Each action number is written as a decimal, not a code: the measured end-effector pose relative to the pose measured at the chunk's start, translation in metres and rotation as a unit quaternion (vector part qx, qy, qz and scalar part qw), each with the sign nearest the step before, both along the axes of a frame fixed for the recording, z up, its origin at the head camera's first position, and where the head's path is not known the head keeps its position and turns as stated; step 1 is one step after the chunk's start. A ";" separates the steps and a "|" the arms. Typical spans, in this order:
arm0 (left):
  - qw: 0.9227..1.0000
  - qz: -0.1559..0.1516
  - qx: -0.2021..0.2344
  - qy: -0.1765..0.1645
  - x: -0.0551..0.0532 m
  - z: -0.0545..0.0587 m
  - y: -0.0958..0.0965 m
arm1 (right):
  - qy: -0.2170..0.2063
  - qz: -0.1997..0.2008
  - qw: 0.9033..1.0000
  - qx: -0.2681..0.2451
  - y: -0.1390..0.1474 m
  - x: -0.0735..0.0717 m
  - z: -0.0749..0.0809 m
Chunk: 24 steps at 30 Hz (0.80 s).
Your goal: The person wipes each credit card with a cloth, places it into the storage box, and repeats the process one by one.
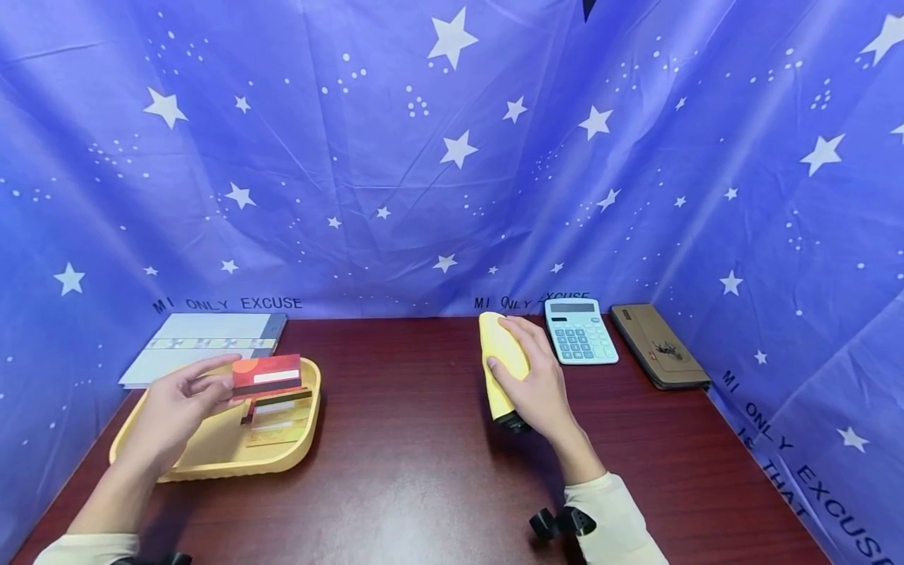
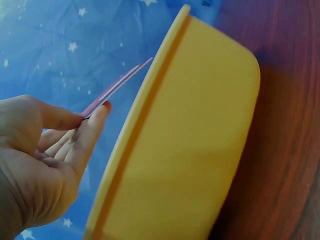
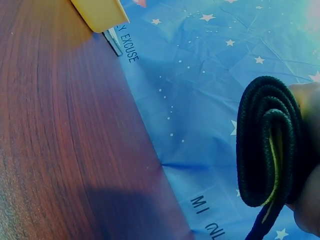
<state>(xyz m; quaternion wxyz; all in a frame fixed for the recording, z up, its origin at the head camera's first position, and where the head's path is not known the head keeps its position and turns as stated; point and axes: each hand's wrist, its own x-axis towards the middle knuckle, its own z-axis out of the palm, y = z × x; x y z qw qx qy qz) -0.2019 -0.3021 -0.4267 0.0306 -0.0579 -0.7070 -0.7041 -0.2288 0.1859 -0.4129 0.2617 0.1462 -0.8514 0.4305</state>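
Observation:
My left hand (image 1: 176, 404) pinches a red bank card (image 1: 271, 367) between thumb and fingers, above the yellow tray (image 1: 247, 468). Edge-on in the left wrist view, the red card (image 2: 112, 89) looks like more than one thin layer. Gold-toned cards (image 1: 282, 424) lie in the tray below it. Over the right part of the table, my right hand (image 1: 537, 380) grips a rolled yellow cloth (image 1: 496, 369), thumb on one side and fingers on the other. Its dark end (image 3: 247, 145) shows coiled layers in the right wrist view.
Behind the tray lies a white boxed item (image 1: 169, 326) with a patterned band. A light blue calculator (image 1: 582, 333) is at the back right, beside a brown wallet (image 1: 657, 345). Starry blue curtains (image 1: 395, 157) border the dark red wooden table (image 1: 402, 439).

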 end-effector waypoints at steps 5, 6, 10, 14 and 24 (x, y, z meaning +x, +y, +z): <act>0.997 -0.043 -0.063 -0.016 0.003 -0.007 -0.010 | 0.001 -0.001 1.000 0.003 0.001 0.000 -0.001; 0.996 -0.050 -0.072 -0.021 0.003 -0.008 -0.012 | -0.001 0.000 1.000 0.004 0.001 0.000 -0.001; 0.993 -0.065 -0.083 -0.047 0.000 -0.010 -0.014 | -0.008 0.001 1.000 0.001 0.000 0.000 -0.002; 0.992 -0.066 -0.091 -0.055 -0.003 -0.012 -0.013 | -0.011 -0.002 1.000 -0.002 0.001 0.001 -0.002; 0.969 -0.018 -0.239 -0.063 -0.004 -0.014 -0.005 | -0.006 -0.004 1.000 -0.001 0.005 -0.001 -0.002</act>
